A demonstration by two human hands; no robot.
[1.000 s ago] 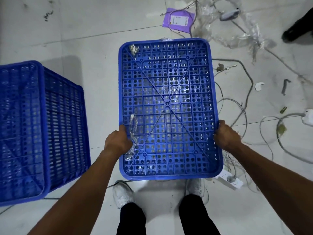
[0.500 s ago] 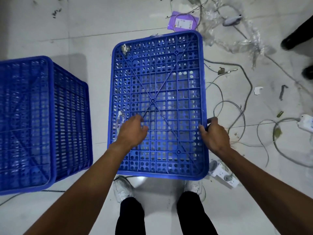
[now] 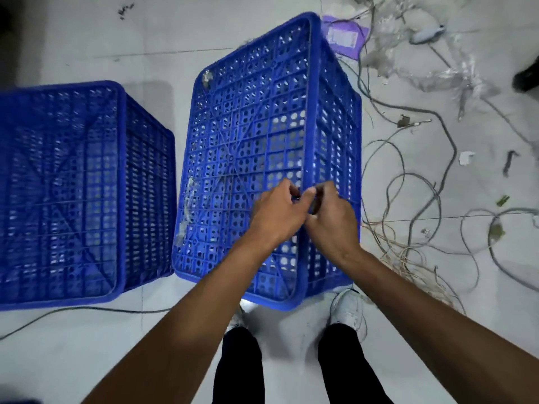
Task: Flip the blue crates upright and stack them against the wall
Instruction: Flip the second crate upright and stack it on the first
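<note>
Two blue crates on a pale tiled floor [image 3: 87,48]. One view only, head camera, looking down.

- Centre crate [image 3: 248,141]: bottom up and tilted. Its gridded base faces up and leftward, and its right side wall is showing. The near end lies just ahead of the person's white shoes [image 3: 350,310]. A scrap of clear film [image 3: 186,205] clings to the base near its left edge.
- Left grip [image 3: 277,214]: fingers curled over the right edge of that base, grasping the centre crate.
- Right grip [image 3: 332,220]: clenched on the same edge, close against the left grip, thumbs nearly meeting.
- Second crate [image 3: 73,193]: also bottom up, flat on the floor just left of the centre crate. Contact between them cannot be judged.
- Right of the crates: loose cables [image 3: 408,199], crumpled plastic wrap [image 3: 437,68], a purple packet [image 3: 344,36].
</note>
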